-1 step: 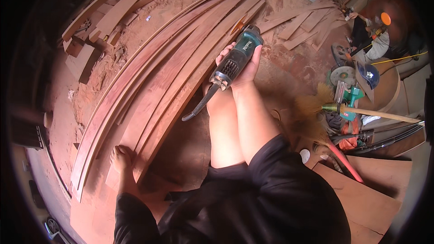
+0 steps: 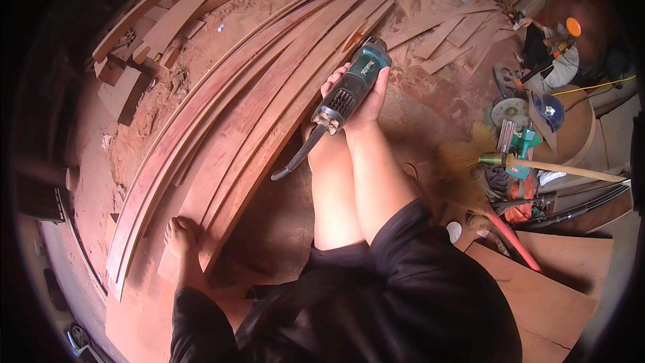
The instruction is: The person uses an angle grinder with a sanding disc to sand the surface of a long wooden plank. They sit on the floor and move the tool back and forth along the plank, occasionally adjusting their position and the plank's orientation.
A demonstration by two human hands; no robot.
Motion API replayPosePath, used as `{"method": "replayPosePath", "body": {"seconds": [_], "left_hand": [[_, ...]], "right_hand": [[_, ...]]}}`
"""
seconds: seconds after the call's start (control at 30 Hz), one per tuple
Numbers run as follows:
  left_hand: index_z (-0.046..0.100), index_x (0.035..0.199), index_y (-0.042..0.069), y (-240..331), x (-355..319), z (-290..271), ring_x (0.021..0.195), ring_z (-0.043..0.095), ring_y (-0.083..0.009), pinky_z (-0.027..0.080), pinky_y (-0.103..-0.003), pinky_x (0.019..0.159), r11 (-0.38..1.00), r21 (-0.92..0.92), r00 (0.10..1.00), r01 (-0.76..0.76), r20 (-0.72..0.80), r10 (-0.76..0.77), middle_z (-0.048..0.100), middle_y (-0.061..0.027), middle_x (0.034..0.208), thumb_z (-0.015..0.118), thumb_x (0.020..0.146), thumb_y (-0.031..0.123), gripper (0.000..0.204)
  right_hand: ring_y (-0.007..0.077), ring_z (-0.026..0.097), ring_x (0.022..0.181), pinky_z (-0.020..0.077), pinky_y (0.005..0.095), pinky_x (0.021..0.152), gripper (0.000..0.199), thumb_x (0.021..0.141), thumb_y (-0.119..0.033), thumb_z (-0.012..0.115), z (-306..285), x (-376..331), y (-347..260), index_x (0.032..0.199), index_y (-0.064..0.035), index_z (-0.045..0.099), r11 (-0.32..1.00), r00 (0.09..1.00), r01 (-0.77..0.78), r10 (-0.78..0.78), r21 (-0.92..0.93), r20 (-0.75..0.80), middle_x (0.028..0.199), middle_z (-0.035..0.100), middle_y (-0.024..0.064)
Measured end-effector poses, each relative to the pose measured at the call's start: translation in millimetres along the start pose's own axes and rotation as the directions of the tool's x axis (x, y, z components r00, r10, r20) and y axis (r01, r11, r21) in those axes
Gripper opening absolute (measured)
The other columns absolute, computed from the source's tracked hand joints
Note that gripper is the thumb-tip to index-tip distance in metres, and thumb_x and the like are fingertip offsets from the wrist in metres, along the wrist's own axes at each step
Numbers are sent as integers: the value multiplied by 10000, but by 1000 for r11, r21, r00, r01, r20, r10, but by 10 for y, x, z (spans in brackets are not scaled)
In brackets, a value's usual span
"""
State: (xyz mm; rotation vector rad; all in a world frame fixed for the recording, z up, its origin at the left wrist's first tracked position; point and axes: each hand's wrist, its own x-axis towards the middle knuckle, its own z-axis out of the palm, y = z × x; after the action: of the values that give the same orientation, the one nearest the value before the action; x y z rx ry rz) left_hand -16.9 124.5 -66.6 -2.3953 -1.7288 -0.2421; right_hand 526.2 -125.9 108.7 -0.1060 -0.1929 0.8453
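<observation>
My right hand (image 2: 366, 104) is wrapped round the body of an angle grinder (image 2: 353, 84), teal toward its head and dark at the rear. An orange disc (image 2: 353, 37) sits at its far end, close over the planks. The grinder's black cord (image 2: 300, 154) hangs from the rear, beside my bare knee. At the lower left, my left hand (image 2: 180, 235) lies on the near end of the long reddish planks (image 2: 248, 114), fingers resting on the wood. These planks lie side by side and curve away toward the back.
More boards (image 2: 181, 17) are stacked at the far left, beside sawdust. Loose planks (image 2: 463, 33) lie at the back right, near another person (image 2: 544, 60). On the right are a broom (image 2: 497, 160), a blue cap (image 2: 549, 113), a green power tool (image 2: 523, 151) and a yellow cable (image 2: 594, 87).
</observation>
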Motion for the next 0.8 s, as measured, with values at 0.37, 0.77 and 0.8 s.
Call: {"method": "replayPosePath", "body": {"seconds": [0.37, 0.77, 0.8], "left_hand": [[690, 1199, 127, -9, 36, 96, 1126, 674, -350, 509, -508, 997, 1000, 13, 997, -4, -83, 5, 725, -110, 1156, 532, 1085, 348, 294], [589, 1524, 154, 134, -971, -140, 1377, 598, -351, 416, -544, 1176, 997, 64, 999, -42, 28, 40, 629, -95, 1496, 609, 1085, 335, 475], [550, 1557, 153, 172, -1019, -80, 1433, 549, -360, 391, -554, 1200, 997, 64, 998, -34, 54, 31, 586, -105, 1553, 584, 1095, 331, 497]], "right_hand": [[329, 717, 882, 574, 552, 850, 906, 919, -932, 448, 36, 79, -61, 1074, -72, 689, 998, 991, 55, -52, 26, -121, 969, 733, 100], [305, 712, 924, 565, 508, 917, 950, 879, -936, 513, -112, 105, -166, 1114, -31, 678, 998, 996, 53, -51, 21, -68, 1026, 721, 115], [305, 711, 921, 564, 508, 917, 949, 879, -935, 515, -98, 116, -163, 1117, -31, 680, 998, 997, 50, -49, 23, -61, 1029, 721, 113]]}}
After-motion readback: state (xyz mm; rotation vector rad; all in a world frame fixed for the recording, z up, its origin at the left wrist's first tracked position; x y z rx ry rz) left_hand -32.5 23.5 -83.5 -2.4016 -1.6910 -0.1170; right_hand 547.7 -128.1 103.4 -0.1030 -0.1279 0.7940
